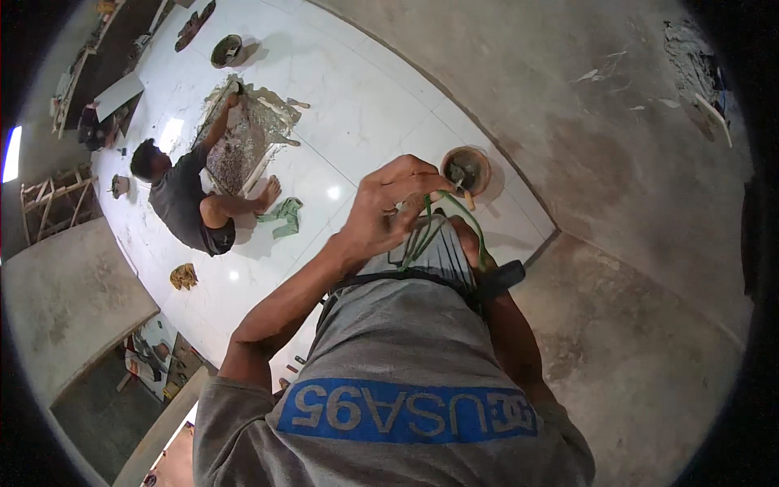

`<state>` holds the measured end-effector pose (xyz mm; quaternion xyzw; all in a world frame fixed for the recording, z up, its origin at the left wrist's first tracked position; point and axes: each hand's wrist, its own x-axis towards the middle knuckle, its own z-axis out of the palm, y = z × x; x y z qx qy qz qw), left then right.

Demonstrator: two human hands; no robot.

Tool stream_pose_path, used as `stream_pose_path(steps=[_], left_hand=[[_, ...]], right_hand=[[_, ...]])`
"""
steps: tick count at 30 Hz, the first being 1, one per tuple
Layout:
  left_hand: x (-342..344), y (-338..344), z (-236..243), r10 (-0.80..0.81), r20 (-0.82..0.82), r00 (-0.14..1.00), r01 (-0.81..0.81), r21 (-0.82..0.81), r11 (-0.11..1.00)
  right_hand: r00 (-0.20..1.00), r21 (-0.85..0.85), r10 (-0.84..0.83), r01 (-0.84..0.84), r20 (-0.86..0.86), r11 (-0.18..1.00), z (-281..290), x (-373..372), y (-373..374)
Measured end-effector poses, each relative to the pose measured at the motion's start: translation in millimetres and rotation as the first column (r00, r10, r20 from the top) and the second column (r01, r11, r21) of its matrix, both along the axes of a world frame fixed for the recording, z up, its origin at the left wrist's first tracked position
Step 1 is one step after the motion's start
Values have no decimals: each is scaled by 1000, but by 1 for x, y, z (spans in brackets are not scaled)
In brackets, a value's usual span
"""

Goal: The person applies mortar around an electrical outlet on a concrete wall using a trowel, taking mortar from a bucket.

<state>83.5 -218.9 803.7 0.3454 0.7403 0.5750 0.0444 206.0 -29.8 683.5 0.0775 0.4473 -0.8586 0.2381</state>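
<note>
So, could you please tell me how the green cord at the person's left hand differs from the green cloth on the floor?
The green cord is thin and looped, while the green cloth is broader and crumpled. The cord is held up in the left hand, whereas the cloth lies on the tiled floor. The cord looks deeper in colour, the cloth paler. Both are green.

A green cord (479, 231) is being held by the left hand (395, 199), closer than the brown bucket (486, 173). Left of the bucket, a rough gray patch (243, 138) is being worked on by another person (182, 201).
</note>
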Motion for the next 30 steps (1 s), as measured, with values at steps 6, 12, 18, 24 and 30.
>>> stream_pose_path(steps=[6,12,18,24,30], left_hand=[[26,21,-18,170,99,980,-167,-45,985],[27,27,-23,291,253,923,-284,-64,957],[44,33,-40,258,381,888,-283,9,959],[53,23,-49,246,434,867,-240,-70,968],[57,22,-55,242,629,739,-262,-63,963]], right_hand=[[988,-162,-19,44,150,986,-4,24,-6],[992,-91,126,-127,-10,988,16,16,-10],[983,-120,-45,67,180,990,6,26,-23],[971,-204,-87,133,222,970,16,23,-26],[994,122,15,-28,104,992,32,13,-31]])
